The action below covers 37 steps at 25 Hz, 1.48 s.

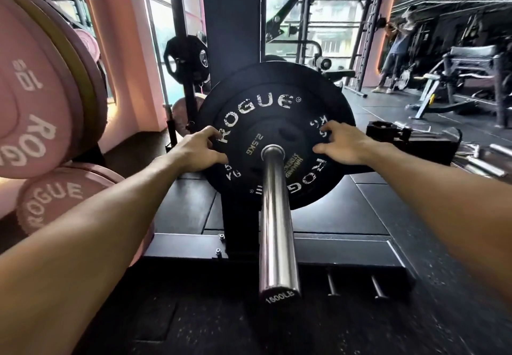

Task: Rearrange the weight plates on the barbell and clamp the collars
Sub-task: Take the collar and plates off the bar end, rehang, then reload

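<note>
Nearest the camera, the chrome barbell sleeve (278,232) runs away from the viewer, its end cap stamped "1500LB". 2 bare forearms reach forward, 1 on each side of the sleeve, both stretched nearly straight.

Further along the sleeve sit 2 black plates. The small 2.5KG plate (270,148) is in front, and directly behind it is the larger black plate (277,133) lettered "ROGUE" and "5 KG". The left hand (198,151) lies against the left face of the larger plate, fingers curled loosely with the tips on the white lettering and the thumb pointing toward the sleeve. The right hand (345,145) mirrors it on the right face, fingers spread and bent, tips touching the plate. The hands are well apart, with the small plate between them; neither visibly wraps the rim.

Left of the sleeve, 3 pink plates (41,110) with "ROGUE" lettering show on a storage rack. Right of the black plates, a black collar (383,127) lies on a low black stand. Behind the plates rises a dark rack upright (232,22), with windows beyond it. Far to the right, a person (396,49) stands among other gym machines.
</note>
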{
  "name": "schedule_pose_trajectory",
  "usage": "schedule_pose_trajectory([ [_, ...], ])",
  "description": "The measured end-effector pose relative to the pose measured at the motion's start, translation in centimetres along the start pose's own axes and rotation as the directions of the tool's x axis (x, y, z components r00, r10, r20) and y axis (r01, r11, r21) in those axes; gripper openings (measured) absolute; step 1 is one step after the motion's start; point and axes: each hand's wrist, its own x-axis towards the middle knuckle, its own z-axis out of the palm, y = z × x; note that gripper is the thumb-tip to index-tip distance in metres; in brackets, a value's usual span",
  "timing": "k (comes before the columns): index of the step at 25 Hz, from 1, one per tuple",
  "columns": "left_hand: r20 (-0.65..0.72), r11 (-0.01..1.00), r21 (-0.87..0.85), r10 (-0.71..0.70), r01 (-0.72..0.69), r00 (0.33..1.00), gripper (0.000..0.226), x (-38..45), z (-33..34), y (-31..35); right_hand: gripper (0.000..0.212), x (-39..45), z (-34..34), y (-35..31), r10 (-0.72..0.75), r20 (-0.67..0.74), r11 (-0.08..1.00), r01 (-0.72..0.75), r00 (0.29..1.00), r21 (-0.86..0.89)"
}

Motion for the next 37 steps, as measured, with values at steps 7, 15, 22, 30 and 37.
schedule_pose_trajectory([
  [7, 0.052, 1.000, 0.002, -0.017, 0.017, 0.998, 0.073, 5.8, 3.7, -1.1, 0.059, 6.0, 3.1, -2.8, -0.140, -0.073, 0.989, 0.136, 0.987, -0.061],
  [15, -0.017, 0.999, -0.023, 0.041, -0.041, 0.999, 0.070, 8.6, 8.2, -1.9, 0.036, 7.4, 6.4, -3.4, -0.230, -0.364, 0.913, 0.071, 0.903, -0.402],
  [22, -0.119, 0.999, -0.006, 0.048, -0.049, 0.992, 0.058, 10.0, 9.6, -1.4, 0.055, 8.2, 8.9, -1.3, 0.047, -0.307, 0.988, -0.089, 0.951, -0.126],
  [30, -0.168, 0.994, -0.105, 0.014, -0.032, 0.986, 0.040, 8.8, 10.5, -0.4, 0.040, 7.0, 7.9, -1.0, 0.120, -0.187, 0.987, -0.138, 0.975, -0.085],
  [37, -0.197, 0.988, -0.153, -0.032, 0.002, 0.980, 0.042, 2.2, 10.7, -0.2, 0.028, 1.8, 6.9, -1.7, 0.191, -0.100, 0.982, -0.190, 0.977, 0.018],
])
